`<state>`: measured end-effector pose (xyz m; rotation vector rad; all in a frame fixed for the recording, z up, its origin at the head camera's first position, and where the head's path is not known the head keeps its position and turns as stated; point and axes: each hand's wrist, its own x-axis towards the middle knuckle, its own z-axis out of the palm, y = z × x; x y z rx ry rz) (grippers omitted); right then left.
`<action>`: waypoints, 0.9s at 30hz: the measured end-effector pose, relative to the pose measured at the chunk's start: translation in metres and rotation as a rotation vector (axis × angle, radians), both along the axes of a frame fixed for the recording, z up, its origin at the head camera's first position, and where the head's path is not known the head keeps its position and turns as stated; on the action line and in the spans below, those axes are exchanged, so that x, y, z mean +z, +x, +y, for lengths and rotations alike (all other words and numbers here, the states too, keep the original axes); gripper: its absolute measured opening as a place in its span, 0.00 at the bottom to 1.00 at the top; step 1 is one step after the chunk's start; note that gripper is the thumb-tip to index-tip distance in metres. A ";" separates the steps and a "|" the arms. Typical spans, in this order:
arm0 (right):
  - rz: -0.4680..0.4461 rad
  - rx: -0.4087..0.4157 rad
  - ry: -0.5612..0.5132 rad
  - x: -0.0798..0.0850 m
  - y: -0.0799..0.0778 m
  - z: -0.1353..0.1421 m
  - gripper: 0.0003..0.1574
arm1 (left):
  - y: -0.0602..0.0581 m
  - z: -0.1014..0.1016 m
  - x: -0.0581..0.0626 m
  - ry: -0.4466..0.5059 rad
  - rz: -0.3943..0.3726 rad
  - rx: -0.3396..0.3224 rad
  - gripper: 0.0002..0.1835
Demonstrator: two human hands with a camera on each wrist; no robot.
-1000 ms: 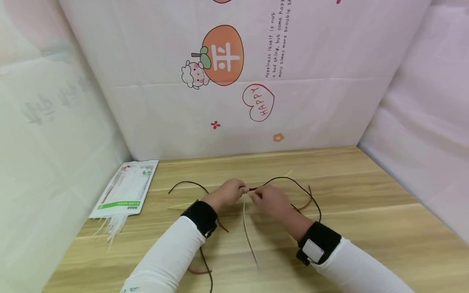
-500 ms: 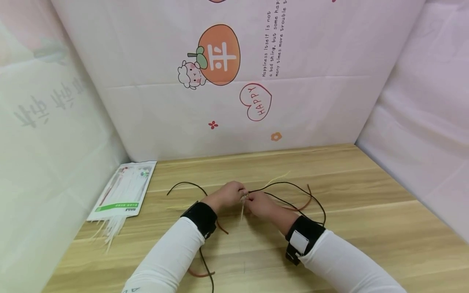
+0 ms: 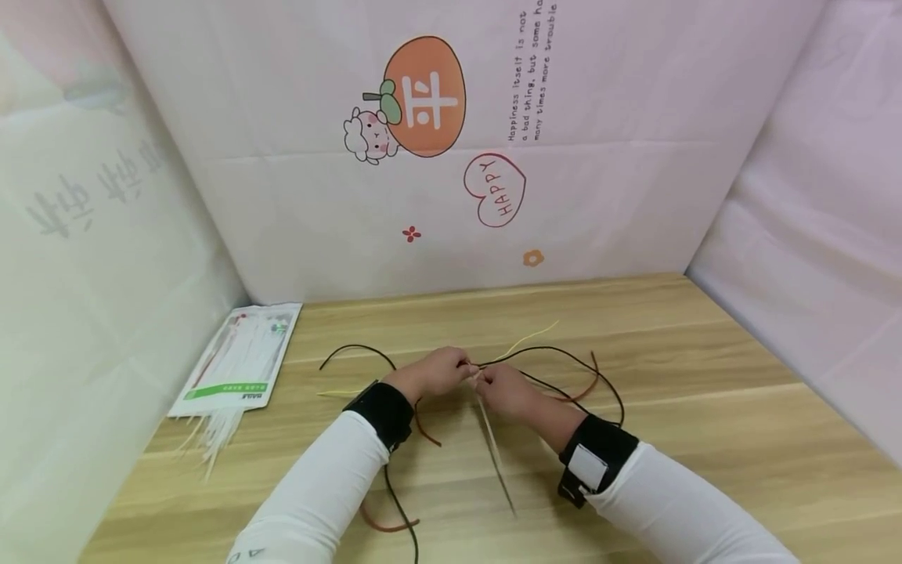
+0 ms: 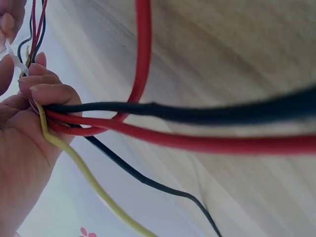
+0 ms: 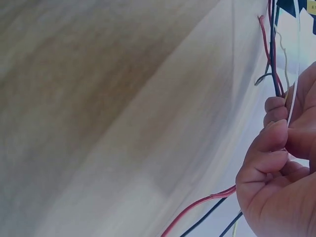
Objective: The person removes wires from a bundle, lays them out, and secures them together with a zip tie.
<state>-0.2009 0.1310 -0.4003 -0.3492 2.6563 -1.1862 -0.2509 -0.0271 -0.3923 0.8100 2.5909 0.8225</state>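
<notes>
My left hand point(image 3: 442, 371) grips a bundle of black, red and yellow wires. In the left wrist view, the red wires point(image 4: 197, 140), black wires point(image 4: 187, 113) and yellow wire point(image 4: 86, 173) fan out from under its curled fingers. Right beside it, my right hand point(image 3: 503, 390) pinches a white cable tie point(image 5: 295, 69) between thumb and fingers. The tie's white end point(image 4: 17, 60) shows at the bundle, between the two hands. Its long tail hangs toward the front of the table in the head view. The fingers hide the part of the bundle at the tie.
A white packet point(image 3: 236, 360) with several loose cable ties point(image 3: 220, 439) poking out lies at the left of the wooden table point(image 3: 669, 352). Wire ends spread to both sides of the hands. A printed white cloth point(image 3: 303, 219) hangs behind, with more cloth at both sides.
My right hand has moved left, close against my left hand. The tie's tail swung out of clear sight half a second ago and now hangs forward, slightly right. My left hand has hardly moved.
</notes>
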 end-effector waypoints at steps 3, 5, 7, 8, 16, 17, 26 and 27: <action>0.028 0.014 0.024 0.003 0.000 0.000 0.27 | -0.002 -0.001 0.003 -0.017 0.017 -0.016 0.13; 0.041 0.017 0.033 0.004 0.000 -0.001 0.27 | -0.003 -0.001 0.005 -0.023 0.027 -0.022 0.13; 0.052 0.022 0.053 0.005 0.001 -0.002 0.27 | -0.003 -0.002 0.005 -0.025 0.025 -0.026 0.13; 0.056 0.024 0.063 0.005 0.002 -0.002 0.27 | -0.003 -0.002 0.006 -0.029 0.024 -0.026 0.13; 0.089 0.019 0.072 0.004 0.008 -0.005 0.26 | -0.002 -0.004 0.004 -0.035 0.024 -0.021 0.14; 0.097 0.020 0.076 0.004 0.008 -0.005 0.25 | -0.002 -0.004 0.004 -0.031 0.018 -0.016 0.13; 0.168 0.054 0.114 0.004 0.012 -0.004 0.20 | -0.003 -0.003 0.002 -0.034 0.027 -0.002 0.12; 0.166 0.055 0.112 0.005 0.013 -0.004 0.20 | -0.003 -0.003 0.002 -0.035 0.034 -0.006 0.13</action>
